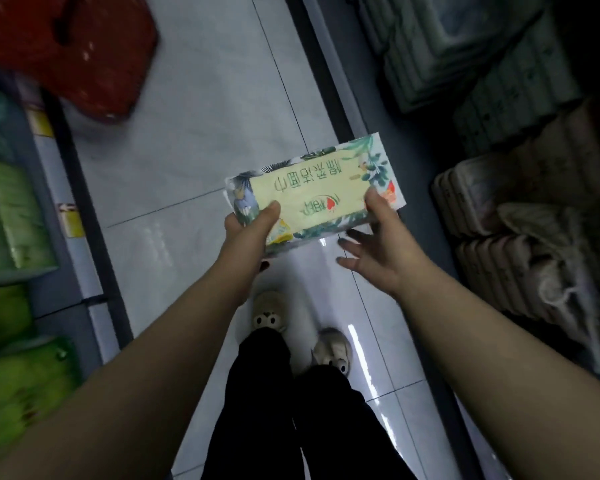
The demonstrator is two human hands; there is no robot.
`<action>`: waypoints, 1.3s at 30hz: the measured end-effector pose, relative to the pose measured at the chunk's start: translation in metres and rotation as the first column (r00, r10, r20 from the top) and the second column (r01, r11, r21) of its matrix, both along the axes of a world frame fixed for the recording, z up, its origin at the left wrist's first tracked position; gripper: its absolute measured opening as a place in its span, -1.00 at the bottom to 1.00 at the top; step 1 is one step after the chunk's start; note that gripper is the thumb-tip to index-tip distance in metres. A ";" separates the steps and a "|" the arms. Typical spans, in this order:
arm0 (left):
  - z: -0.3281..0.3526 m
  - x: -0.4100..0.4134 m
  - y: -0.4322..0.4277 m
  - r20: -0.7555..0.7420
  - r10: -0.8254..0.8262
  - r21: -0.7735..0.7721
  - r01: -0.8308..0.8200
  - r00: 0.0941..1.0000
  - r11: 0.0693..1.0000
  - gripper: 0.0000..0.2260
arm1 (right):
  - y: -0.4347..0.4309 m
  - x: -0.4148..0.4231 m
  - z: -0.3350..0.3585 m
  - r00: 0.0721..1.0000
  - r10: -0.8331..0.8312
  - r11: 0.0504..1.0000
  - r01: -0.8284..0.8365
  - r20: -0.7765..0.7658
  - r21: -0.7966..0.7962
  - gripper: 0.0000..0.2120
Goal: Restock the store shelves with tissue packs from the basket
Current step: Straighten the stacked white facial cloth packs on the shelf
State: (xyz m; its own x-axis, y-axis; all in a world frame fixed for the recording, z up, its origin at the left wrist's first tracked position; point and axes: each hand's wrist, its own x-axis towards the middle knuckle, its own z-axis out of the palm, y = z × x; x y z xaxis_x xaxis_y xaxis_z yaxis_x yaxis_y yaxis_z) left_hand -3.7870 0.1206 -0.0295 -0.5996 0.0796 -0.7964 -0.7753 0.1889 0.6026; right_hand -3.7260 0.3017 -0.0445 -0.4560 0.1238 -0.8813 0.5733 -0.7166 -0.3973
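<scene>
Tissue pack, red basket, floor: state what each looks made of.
Tissue pack: probably thin printed plastic film; slightly glossy, with a flat sealed flap at the end. Red basket: too blurred to be sure; its uniform red colour and dark handle suggest moulded plastic. Floor: glazed tiles, ceramic or similar; shiny, with light reflections and straight joint lines.

She wears loose black trousers (257, 393) and beige plush slippers (269, 311) with cartoon eyes; the left hand (248, 230) and right hand (378, 247) have dark-polished nails.
</scene>
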 end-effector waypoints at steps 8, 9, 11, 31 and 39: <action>0.165 0.037 -0.026 0.168 -0.142 0.138 0.120 0.975 0.983 -0.27 | -0.040 -0.024 0.157 0.929 0.338 0.929 -0.303 -0.152 0.215 -0.34; 0.183 0.038 -0.040 0.169 -0.160 0.129 0.140 0.972 0.982 -0.18 | -0.034 -0.026 0.174 0.892 0.419 0.893 -0.370 -0.172 0.254 -0.34; 0.216 0.037 -0.069 0.089 -0.055 0.076 0.048 0.995 0.996 -0.01 | -0.026 -0.029 0.210 0.781 0.581 0.807 -0.516 -0.230 0.286 -0.37; 0.365 0.009 -0.223 -0.236 0.422 0.137 -0.400 0.875 0.906 -0.29 | -0.175 -0.085 0.386 0.652 0.731 0.609 -0.491 -0.200 0.623 -0.57; 0.446 -0.014 -0.289 -0.497 0.507 0.184 -0.485 0.704 0.855 -0.17 | -0.256 -0.126 0.447 0.525 0.710 0.685 -0.362 -0.469 0.632 -0.56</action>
State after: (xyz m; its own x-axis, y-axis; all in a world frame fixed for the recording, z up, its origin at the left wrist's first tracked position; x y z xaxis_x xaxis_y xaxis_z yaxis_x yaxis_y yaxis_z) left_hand -3.8011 -0.1689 0.4165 -0.8735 -0.3247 -0.3627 -0.3257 -0.1639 0.9311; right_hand -3.8521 0.0453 0.4024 -0.9630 -0.0960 -0.2518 0.2547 -0.0193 -0.9668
